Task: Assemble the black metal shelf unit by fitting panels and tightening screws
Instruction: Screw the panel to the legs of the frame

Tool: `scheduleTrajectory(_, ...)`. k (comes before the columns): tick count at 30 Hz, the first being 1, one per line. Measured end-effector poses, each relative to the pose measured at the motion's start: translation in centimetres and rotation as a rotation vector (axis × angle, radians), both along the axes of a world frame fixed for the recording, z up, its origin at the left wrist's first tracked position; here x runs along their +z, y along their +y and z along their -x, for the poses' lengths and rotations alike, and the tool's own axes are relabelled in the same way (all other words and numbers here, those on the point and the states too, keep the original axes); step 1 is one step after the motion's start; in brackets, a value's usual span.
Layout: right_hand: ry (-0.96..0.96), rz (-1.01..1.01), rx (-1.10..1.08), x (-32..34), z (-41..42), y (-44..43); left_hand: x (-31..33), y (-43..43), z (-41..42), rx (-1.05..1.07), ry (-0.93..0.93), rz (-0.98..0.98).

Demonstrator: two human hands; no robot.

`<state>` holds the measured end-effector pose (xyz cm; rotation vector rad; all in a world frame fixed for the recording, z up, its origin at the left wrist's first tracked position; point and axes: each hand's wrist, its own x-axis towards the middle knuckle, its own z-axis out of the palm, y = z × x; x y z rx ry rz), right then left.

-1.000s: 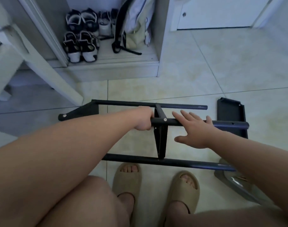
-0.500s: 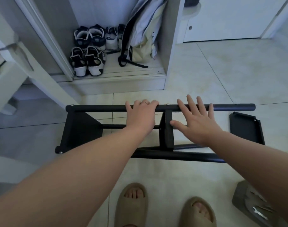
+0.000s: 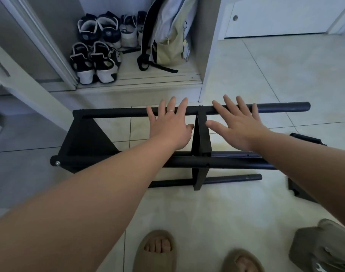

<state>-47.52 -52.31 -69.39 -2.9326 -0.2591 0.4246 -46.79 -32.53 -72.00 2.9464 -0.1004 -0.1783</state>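
the black frame (image 3: pixel 201 138) sits on the floor (image 3: pixel 266 71) by the feet; the left hand (image 3: pixel 168 128) and right hand (image 3: pixel 238 128) lie flat on its top bar (image 3: pixel 118 112), fingers straight, gripping nothing, likely to stop it tipping.

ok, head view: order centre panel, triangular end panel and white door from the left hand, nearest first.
1. centre panel, just right of the left hand.
2. triangular end panel, at the frame's left end.
3. white door, far back on the right.
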Motion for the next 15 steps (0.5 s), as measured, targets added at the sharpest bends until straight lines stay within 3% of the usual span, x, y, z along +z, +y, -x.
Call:
scheduleTrajectory(5,0.0,-0.096,0.041,1.2,5.3,0.3,1.2,-0.4,2.4,0.043,0.067,0.083)
scheduleTrajectory(9,-0.029,-0.161,0.075,1.2,10.1,-0.3,2.2,-1.3,4.7,-0.002,-0.196,0.175)
scheduleTrajectory(10,-0.039,-0.152,0.075,1.2,10.9,-0.6,2.6,-1.6,5.0,-0.003,-0.176,0.22)
scheduleTrajectory(15,-0.1,-0.072,0.095,1.3,12.5,-1.6,3.5,-2.8,4.9,0.22,0.467,0.592)
